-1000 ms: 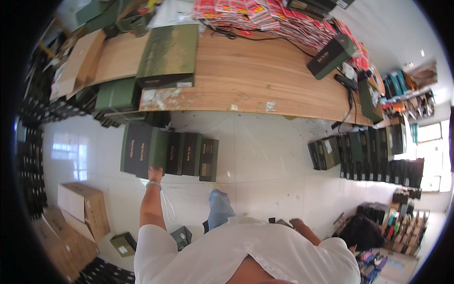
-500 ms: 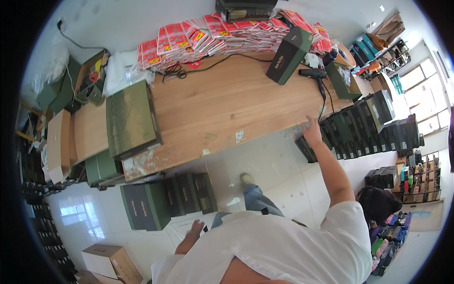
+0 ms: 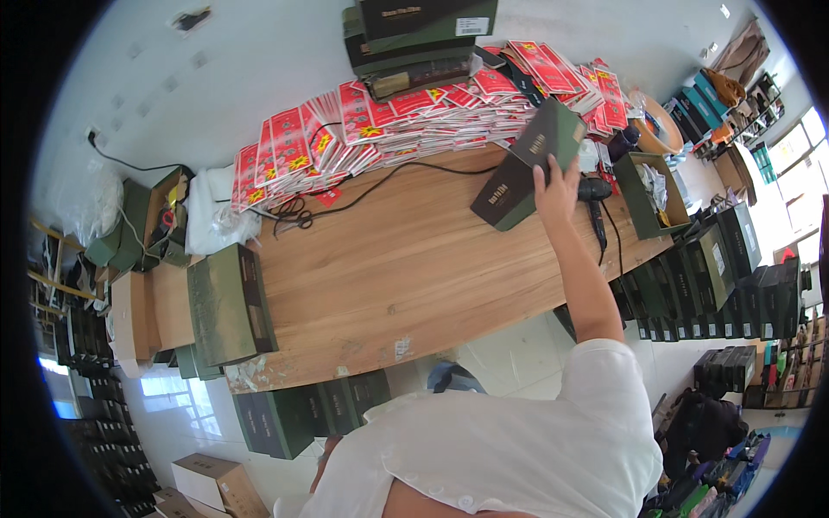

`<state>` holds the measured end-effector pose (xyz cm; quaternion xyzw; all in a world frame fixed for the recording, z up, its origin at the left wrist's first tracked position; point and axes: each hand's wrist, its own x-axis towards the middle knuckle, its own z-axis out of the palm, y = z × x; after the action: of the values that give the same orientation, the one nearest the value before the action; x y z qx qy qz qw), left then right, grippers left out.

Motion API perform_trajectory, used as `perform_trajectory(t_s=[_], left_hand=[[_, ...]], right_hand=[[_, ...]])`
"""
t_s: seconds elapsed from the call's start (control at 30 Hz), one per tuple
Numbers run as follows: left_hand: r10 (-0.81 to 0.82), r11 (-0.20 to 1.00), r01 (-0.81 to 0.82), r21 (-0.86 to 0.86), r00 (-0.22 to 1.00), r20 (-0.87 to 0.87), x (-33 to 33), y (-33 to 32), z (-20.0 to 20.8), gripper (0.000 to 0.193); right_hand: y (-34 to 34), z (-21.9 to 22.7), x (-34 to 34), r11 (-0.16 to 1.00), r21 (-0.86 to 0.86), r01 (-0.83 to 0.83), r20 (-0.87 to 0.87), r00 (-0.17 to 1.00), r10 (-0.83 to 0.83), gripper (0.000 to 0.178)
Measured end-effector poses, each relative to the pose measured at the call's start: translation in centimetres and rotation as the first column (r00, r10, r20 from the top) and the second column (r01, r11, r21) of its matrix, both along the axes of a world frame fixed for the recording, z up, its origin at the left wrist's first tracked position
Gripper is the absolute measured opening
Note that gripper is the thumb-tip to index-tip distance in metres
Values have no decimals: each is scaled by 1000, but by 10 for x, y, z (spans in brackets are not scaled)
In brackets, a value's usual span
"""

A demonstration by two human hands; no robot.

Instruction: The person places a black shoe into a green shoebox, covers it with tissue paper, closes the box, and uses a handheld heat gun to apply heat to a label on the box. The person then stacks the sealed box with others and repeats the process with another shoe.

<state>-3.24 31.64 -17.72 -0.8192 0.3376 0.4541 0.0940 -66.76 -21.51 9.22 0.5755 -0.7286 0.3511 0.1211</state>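
My right hand (image 3: pixel 557 192) reaches across the table to a dark green shoebox (image 3: pixel 520 173). Its fingers are spread over the box's right side and seem to touch it; a firm grip does not show. The box sits slanted on the wooden table (image 3: pixel 371 259). Just right of my hand lies a black hair dryer (image 3: pixel 594 190), partly covered by the hand, with its cord running off the near edge. Low at my left side, only a sliver of my left arm (image 3: pixel 326 453) shows beside the white shirt, and its fingers are hidden.
Stacked red-and-white printed packets (image 3: pixel 414 129) line the wall, with dark boxes (image 3: pixel 423 43) above them. A green shoebox (image 3: pixel 226 306) lies at the table's left end; scissors (image 3: pixel 294 214) lie behind. An open green box (image 3: pixel 652 194) stands at right. Boxes (image 3: pixel 276 423) stand on the floor.
My right hand has gone from the table's near right edge up to the green shoebox. The view has shifted toward the wall, and my left hand has slipped mostly out of sight.
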Motion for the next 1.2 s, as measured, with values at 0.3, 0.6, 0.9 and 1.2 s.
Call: perform_trajectory(t_s=[0.3,0.6,0.9,1.2], left_hand=[[-318,852,127,-508,897,-309,-116,-163,-9,32],[-139,985,100,-140,944,-300,-67,-140,-35,44],[4,965,-40,-259,990,-138,-96,-48,-5,51],[274,678,-593,-436,753,-598,-119,3,65,57]], right_hand=[[97,4,-176,895,446,-14,876,214,-433,108],[120,-126,-158,839,339,-425,911,-74,-405,101],[136,-163,-45,826,210,-522,882,-262,-390,72],[265,-210,125,560,167,-811,876,-139,-462,46]])
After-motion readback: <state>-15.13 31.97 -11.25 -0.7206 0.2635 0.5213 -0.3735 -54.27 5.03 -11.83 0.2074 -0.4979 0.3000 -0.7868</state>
